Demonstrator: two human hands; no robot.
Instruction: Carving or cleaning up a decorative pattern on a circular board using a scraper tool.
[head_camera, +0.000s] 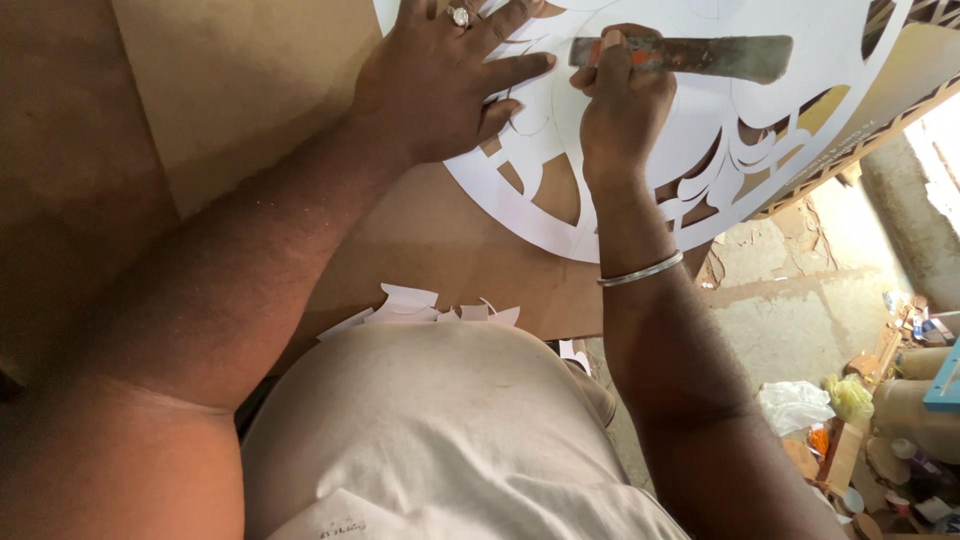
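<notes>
Gripping a flat metal blade (700, 57), the right hand (622, 105) works over a white cut-out paper disc (640, 190).

Right fingers clenched around the blade's orange-marked end, blade lying flat on the disc. Left hand (440, 85) released, palm down, fingers spread, pressing the disc onto a brown board (230, 90). White offcuts (420, 305) lie at the board's near edge. Disc top is cut off by the frame; floor clutter at lower right is indistinct.

brown board (250, 110) bears white stencil (690, 110), scraps (420, 306).
</notes>
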